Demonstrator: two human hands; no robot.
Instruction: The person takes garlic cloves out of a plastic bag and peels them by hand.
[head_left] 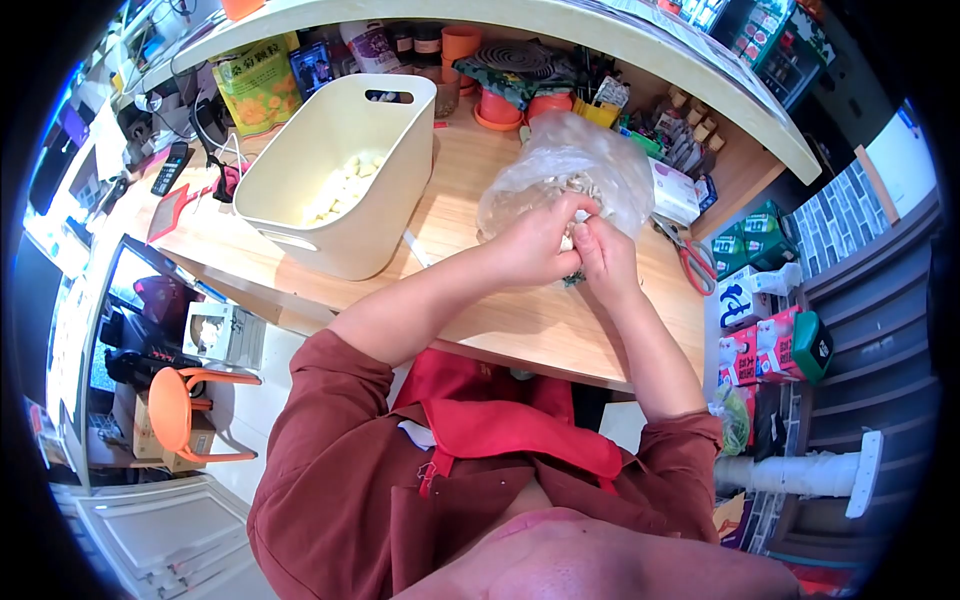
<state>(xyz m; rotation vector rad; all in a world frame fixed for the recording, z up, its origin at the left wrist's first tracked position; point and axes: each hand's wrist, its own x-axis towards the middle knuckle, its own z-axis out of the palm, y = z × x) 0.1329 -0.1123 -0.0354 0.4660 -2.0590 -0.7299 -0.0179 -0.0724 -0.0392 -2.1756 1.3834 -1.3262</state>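
Note:
My left hand (540, 240) and my right hand (608, 262) meet above the table, in front of a clear plastic bag (625, 165). Both have their fingers pinched together around a small whitish piece (567, 242) that looks like a garlic clove; the fingers partly cover it. Pale, papery bits (560, 186) show in the bag's mouth, just behind my fingers. To the left stands a cream plastic bin (345, 245) with handle holes. Inside it lie several pale yellow pieces (350, 185), like peeled garlic cloves.
Red-handled scissors (692, 262) lie at the table's right edge. Along the back under a shelf (560, 25) are a yellow-green packet (255, 85), jars and orange pots (498, 108). A remote control (172, 168) lies far left. An orange stool (170, 412) stands on the floor.

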